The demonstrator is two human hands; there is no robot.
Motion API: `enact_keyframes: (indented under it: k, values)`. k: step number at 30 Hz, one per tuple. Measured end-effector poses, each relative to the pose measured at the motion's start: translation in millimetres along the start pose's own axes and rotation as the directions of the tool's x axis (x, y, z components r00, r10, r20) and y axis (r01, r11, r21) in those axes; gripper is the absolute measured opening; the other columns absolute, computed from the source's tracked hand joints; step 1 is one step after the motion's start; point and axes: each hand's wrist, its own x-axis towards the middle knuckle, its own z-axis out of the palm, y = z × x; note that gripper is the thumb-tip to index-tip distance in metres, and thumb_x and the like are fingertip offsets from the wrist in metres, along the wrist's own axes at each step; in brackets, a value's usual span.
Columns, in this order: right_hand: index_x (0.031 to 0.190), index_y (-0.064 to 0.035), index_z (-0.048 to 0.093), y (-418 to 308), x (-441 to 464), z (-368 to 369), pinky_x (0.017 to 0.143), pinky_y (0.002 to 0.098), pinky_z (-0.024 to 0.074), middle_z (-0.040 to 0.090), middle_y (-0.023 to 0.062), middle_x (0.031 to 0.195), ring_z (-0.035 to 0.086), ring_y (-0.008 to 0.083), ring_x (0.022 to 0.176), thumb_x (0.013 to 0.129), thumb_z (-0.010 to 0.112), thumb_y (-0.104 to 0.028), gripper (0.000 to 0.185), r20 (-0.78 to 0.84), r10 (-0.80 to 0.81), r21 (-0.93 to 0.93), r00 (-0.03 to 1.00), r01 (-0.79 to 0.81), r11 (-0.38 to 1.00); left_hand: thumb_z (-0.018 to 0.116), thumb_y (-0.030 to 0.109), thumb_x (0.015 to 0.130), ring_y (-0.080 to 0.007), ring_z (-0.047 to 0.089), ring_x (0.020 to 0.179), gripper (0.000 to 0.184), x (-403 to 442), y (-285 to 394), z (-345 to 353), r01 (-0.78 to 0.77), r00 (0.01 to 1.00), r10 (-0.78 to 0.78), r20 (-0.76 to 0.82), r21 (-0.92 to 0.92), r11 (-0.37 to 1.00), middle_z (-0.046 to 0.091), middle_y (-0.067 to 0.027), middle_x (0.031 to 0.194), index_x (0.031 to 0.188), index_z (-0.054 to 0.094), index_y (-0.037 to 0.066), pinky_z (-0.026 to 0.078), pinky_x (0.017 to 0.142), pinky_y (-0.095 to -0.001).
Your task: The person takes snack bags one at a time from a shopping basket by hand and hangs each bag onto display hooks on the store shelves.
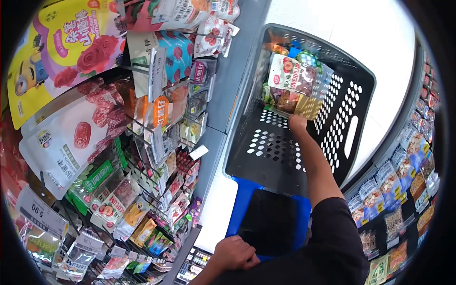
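Observation:
My right hand [298, 124] reaches down into a black perforated shopping cart basket [280, 171]. Its fingers close on the lower edge of a yellowish, partly see-through snack packet [309, 107]. Against this packet lies a white and clear bag of dried plums [283, 73] with red lettering. Other colourful snack packets [280, 50] are bunched at the basket's far end, partly covered. My left hand [233, 251] is curled into a fist beside the cart's blue frame [232, 228]; whatever it grips, if anything, is hidden.
On the left, a shelf rack [225, 109] carries hanging snack bags, with a large yellow pouch [61, 52] and a white jujube bag [71, 137] close by. Price tags [40, 213] jut out. More packaged snacks [387, 190] line the right side. White floor [380, 38] runs alongside the cart.

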Motion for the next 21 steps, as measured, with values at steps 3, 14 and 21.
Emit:
enact_keyframes:
  k: [3, 14, 21]
  values:
    - [0.103, -0.0158, 0.075, -7, -4, -11, 0.084, 0.0405, 0.0522, 0.073, 0.0047, 0.107, 0.066, 0.0259, 0.106, 0.095, 0.052, -0.022, 0.025, 0.037, -0.065, -0.051, 0.997, 0.067, 0.996, 0.07, 0.017, 0.067, -0.0199, 0.054, 0.051, 0.022, 0, 2, -2, 0.012, 0.998, -0.012, -0.059, -0.009, 1.0, 0.051, -0.0026, 0.052, 0.054, 0.052, 0.013, 0.045, 0.055, -0.0305]
    - [0.085, -0.0039, 0.07, 13, -142, -109, 0.066, 0.046, 0.0547, 0.069, 0.0182, 0.079, 0.068, 0.0352, 0.074, 0.086, 0.052, -0.018, 0.023, -0.281, -0.383, -0.061, 0.88, 0.381, 0.922, 0.068, 0.019, 0.069, -0.0246, 0.056, 0.05, 0.023, -16, 6, 10, -0.066, 0.928, 0.105, -0.357, 0.118, 0.991, 0.055, -0.0045, 0.052, 0.053, 0.053, 0.013, 0.045, 0.055, -0.035]
    - [0.075, 0.001, 0.062, 4, -297, -225, 0.061, 0.048, 0.0487, 0.062, 0.023, 0.074, 0.062, 0.0425, 0.069, 0.086, 0.059, -0.005, 0.013, -0.698, -0.432, 0.19, 0.572, 0.729, 0.657, 0.064, 0.023, 0.078, -0.0311, 0.065, 0.065, 0.02, -28, 13, 14, 0.077, 0.866, -0.088, -0.491, -0.044, 0.996, 0.062, -0.0067, 0.062, 0.063, 0.066, 0.009, 0.052, 0.063, -0.0428]
